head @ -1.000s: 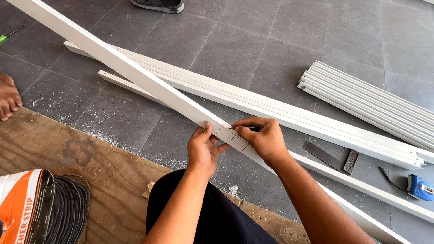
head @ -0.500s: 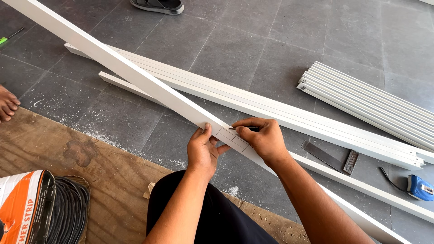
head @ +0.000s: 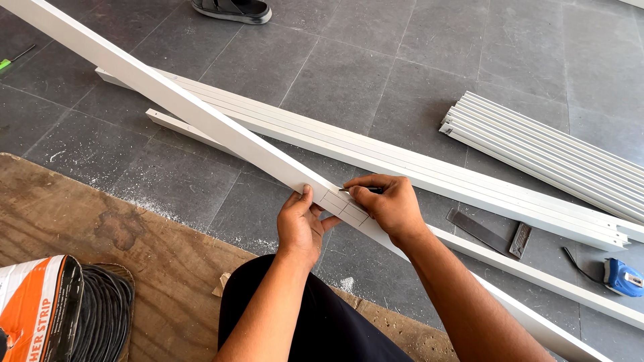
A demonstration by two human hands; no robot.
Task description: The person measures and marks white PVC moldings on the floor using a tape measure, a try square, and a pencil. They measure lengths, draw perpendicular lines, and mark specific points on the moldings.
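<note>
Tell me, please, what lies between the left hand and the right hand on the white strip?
In the head view, only a short marked stretch of the white strip lies between the left hand and right hand; pencil lines cross it, nothing else.

This looked like a building or fit-out site, with work done directly on the floor. The grey tiled floor (head: pixel 416 74) carried long white trim lengths (head: pixel 402 164) and a stacked bundle of white channel strips (head: pixel 550 151). Sawdust lay scattered beside a worn plywood sheet (head: pixel 134 248). Hand tools were about: a metal square (head: pixel 493 233), a blue tape measure (head: pixel 622 276) and a green-handled screwdriver (head: pixel 15 59). A coil of black cable (head: pixel 100 315) sat in its orange-and-white wrapper.
</note>
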